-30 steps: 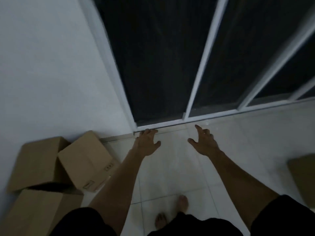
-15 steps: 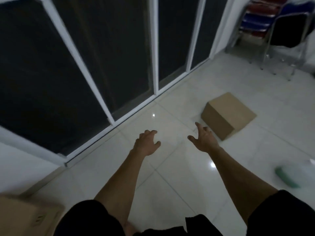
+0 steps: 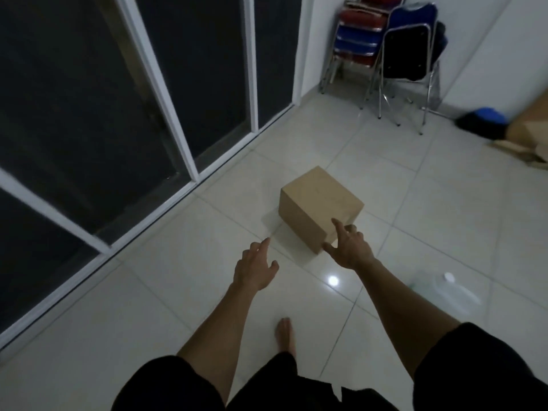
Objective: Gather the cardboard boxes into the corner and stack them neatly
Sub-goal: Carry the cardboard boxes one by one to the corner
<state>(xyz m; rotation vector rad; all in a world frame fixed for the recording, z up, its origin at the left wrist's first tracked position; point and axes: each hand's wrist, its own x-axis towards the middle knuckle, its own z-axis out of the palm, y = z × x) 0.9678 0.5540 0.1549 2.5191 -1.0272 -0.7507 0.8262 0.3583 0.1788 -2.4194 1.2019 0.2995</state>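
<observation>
Approach step: both hands, left hand (image 3: 255, 269) and right hand (image 3: 350, 247), reach with fingers spread and empty toward the cardboard box (image 3: 318, 204) on the floor (image 3: 166, 292); next, likely grip opposite sides.

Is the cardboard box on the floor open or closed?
Closed: the cardboard box shows a flat, unbroken top face with no raised flaps.

— What's over in the far corner?
— Stacked chairs (image 3: 355, 40), red and blue, with a black one (image 3: 409, 51) beside them.
— And on the right?
— A clear bottle (image 3: 444, 289) lying on the tiled floor (image 3: 444, 188). Dark glass doors (image 3: 89, 114) on the left.
</observation>
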